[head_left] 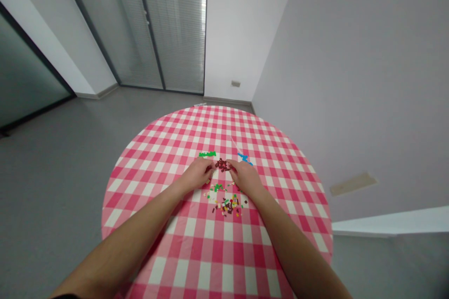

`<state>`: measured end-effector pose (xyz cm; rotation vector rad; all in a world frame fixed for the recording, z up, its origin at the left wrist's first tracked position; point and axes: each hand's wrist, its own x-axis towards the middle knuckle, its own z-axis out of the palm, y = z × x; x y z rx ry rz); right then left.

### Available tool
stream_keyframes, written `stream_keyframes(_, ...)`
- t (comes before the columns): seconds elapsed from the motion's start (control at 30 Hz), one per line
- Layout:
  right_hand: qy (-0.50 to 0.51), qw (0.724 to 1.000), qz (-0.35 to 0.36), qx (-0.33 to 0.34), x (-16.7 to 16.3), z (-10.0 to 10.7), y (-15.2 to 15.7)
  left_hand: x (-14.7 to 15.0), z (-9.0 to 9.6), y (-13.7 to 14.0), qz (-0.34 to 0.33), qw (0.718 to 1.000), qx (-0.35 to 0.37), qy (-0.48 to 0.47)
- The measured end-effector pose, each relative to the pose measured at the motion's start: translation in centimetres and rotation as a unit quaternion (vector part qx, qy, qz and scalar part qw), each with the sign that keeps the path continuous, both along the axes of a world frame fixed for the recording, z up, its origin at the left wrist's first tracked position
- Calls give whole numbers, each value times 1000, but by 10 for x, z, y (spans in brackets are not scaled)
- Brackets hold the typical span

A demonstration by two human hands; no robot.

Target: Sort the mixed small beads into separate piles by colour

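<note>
At the left, the left forearm (140, 226) crosses the checked counter (135, 175), ending in the left hand (197, 173), whose fingers curl in at the near left edge of the dark red pile (221, 165). Whether it pinches a piece, I cannot tell. Just beyond that hand lies the green row (207, 154); its knuckles are best held low and clear, so the row is not nudged.

The dark red pile sits between the hands, apart from the other colours. Small inward strokes with the fingertips would suit such light bits better than a broad push, which could scatter them.

On the near side lie a small green cluster (218, 187) and the mixed pieces (229, 206), loosely strewn; wrists should lift over these rather than drag.

The right hand (247, 178) bends in at the pile's right side, fingers curled; its grip is too small to make out. The blue pieces (244, 159) lie just beyond it, so any outward move there calls for care.
</note>
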<state>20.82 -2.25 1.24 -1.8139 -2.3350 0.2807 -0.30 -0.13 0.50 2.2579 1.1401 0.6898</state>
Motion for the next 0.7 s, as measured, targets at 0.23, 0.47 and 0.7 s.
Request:
stream_keyframes(0.23,47,998,25,14,2,-3,2,3,3,0,23,999,22,43)
stream_keyframes(0.47,82,996,23,17,0,-3,2,0,-3,3,42,994,72,73)
stream_keyframes(0.7,52,986,61,-146,33,37,-10,-3,-8,4,48,994,72,70)
